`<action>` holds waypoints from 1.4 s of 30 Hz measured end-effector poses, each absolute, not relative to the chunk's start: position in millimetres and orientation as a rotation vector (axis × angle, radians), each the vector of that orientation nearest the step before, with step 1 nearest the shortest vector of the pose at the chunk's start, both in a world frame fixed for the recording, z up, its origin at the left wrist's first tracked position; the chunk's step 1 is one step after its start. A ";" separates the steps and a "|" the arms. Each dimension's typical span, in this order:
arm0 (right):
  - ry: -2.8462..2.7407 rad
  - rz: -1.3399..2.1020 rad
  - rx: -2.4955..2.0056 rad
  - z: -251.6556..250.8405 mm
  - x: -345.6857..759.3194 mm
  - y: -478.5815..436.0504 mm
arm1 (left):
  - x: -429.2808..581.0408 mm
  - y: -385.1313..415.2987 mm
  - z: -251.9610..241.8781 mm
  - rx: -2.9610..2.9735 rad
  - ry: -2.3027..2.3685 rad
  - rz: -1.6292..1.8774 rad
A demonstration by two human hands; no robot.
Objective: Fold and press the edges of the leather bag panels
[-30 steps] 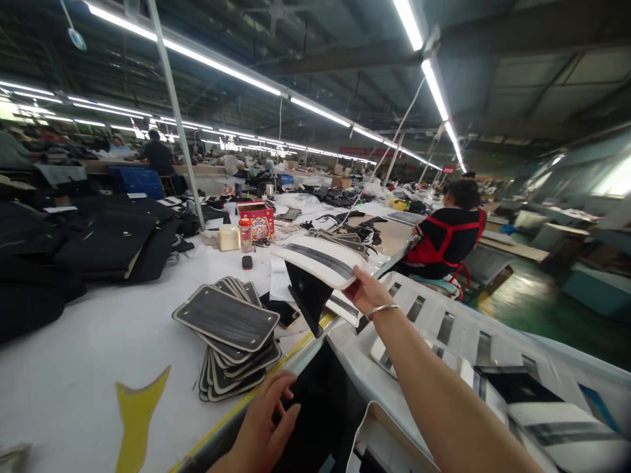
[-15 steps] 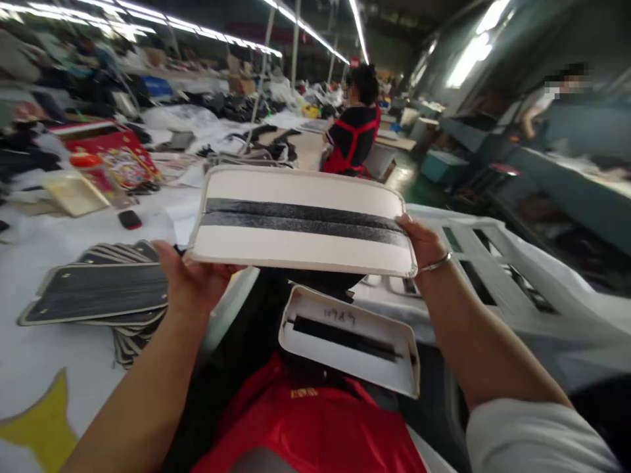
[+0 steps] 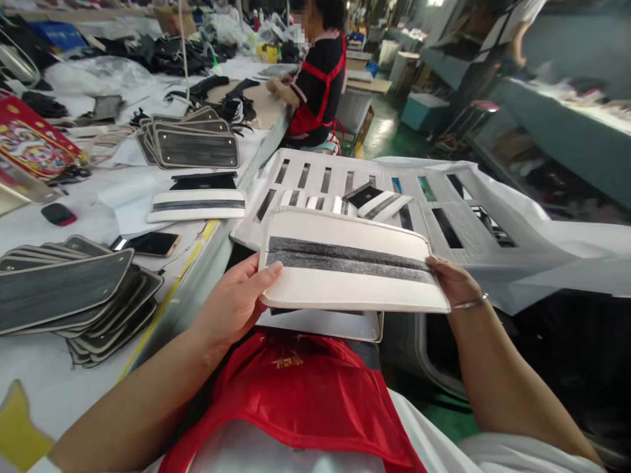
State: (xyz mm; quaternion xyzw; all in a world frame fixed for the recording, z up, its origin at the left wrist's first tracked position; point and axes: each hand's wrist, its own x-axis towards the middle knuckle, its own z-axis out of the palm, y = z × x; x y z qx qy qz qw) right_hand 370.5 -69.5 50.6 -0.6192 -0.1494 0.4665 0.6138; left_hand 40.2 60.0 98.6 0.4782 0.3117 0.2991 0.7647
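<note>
I hold a white padded panel with a black stripe (image 3: pixel 345 272) flat above my lap, over my red apron (image 3: pixel 300 394). My left hand (image 3: pixel 236 302) grips its left edge, thumb on top. My right hand (image 3: pixel 453 282), with a bracelet at the wrist, grips its right edge. A second white piece (image 3: pixel 340 325) lies just under the panel on my lap. To my left, a stack of dark panels (image 3: pixel 69 289) rests on the white table (image 3: pixel 39 368).
A white slotted plastic crate (image 3: pixel 359 180) with more striped pieces stands ahead. Another striped panel (image 3: pixel 197 205), a phone (image 3: pixel 145 243) and a second dark stack (image 3: pixel 194 141) lie on the table. A person in a red apron (image 3: pixel 318 72) works farther along.
The panel has come down from chest height to just above my lap, and my view has tipped downward. Both hands keep their hold on its ends.
</note>
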 end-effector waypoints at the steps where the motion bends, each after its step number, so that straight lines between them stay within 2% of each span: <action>1: -0.321 1.120 -1.401 51.6 368.7 -73.0 | 40.3 55.7 102.7 1.047 0.680 0.648; 11: -0.347 1.358 -1.097 25.2 337.9 -67.3 | 24.8 48.1 137.8 1.116 0.799 0.869; 19: -0.408 1.258 -1.294 12.0 365.9 -97.9 | 38.3 59.4 91.1 1.147 0.731 0.579; 24: -0.563 1.369 -1.561 13.6 364.4 -109.8 | 29.2 74.4 58.2 1.142 0.693 0.536; 31: -0.839 1.179 -1.904 -1.2 334.9 -94.2 | 1.0 85.3 30.8 1.890 1.224 0.538; 38: -1.087 0.904 -2.123 -2.4 322.8 -94.7 | -0.1 81.0 25.1 2.412 1.342 0.596; 42: -1.078 0.871 -2.152 -6.8 321.3 -94.1 | 6.2 74.5 19.4 2.637 1.346 0.421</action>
